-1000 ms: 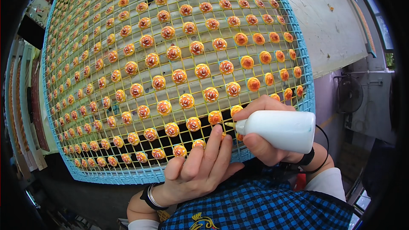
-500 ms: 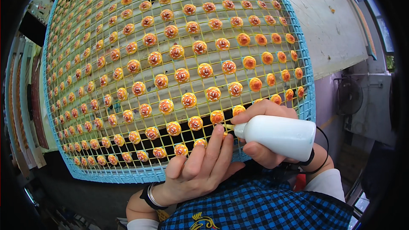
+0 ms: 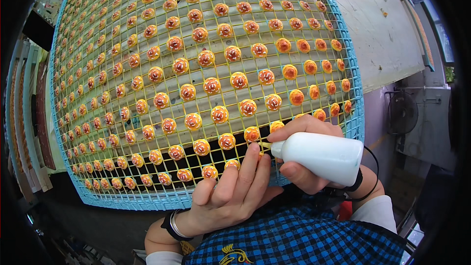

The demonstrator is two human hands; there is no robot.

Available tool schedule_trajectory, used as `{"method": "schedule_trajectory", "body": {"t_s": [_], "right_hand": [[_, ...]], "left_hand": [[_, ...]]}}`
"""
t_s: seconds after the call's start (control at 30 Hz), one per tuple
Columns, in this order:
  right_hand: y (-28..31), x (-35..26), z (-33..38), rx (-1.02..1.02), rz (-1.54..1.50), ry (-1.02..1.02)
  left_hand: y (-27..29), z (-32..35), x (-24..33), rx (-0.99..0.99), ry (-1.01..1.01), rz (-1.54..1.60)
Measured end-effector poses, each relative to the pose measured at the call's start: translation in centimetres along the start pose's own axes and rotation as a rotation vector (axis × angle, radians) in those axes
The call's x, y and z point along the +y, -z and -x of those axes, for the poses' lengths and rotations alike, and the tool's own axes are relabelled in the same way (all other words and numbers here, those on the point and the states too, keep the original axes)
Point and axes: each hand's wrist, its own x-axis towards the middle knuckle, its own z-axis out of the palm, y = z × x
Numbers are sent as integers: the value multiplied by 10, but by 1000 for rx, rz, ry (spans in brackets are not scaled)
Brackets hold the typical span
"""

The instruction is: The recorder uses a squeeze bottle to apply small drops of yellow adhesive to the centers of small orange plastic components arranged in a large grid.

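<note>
Blue-rimmed mesh rack (image 3: pixel 349 44) bears rows of orange-yellow domes (image 3: pixel 212 85), many white-dashed. Over rack's near edge, right hand (image 3: pixel 310 178) grips white squeeze bottle (image 3: pixel 321 157), nozzle (image 3: pixel 265 145) pointing left; left hand (image 3: pixel 230 198), fingers extended, near nozzle. Right of rack: pale tabletop (image 3: pixel 378 24), dark fan (image 3: pixel 403 112). Near side of rack: blue-black checked apron (image 3: pixel 289 235).

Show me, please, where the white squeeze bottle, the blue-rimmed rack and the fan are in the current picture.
White squeeze bottle (image 3: pixel 324 158): head view, on the middle of its body.
Blue-rimmed rack (image 3: pixel 122 203): head view, on its rim's near side.
Fan (image 3: pixel 403 112): head view, on its round front.
</note>
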Motion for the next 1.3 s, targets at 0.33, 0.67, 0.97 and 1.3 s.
{"method": "schedule_trajectory", "body": {"t_s": [0.33, 0.67, 0.97, 1.3], "right_hand": [[-2, 1, -1, 34, 1, 19], [-2, 1, -1, 13, 44, 21], [0, -2, 1, -12, 5, -42], [1, -3, 3, 56, -185, -126]], "left_hand": [[-1, 0, 0, 13, -1, -2], [-2, 0, 0, 22, 2, 5], [-2, 0, 1, 21, 6, 3], [-2, -1, 1, 29, 1, 4]]}}
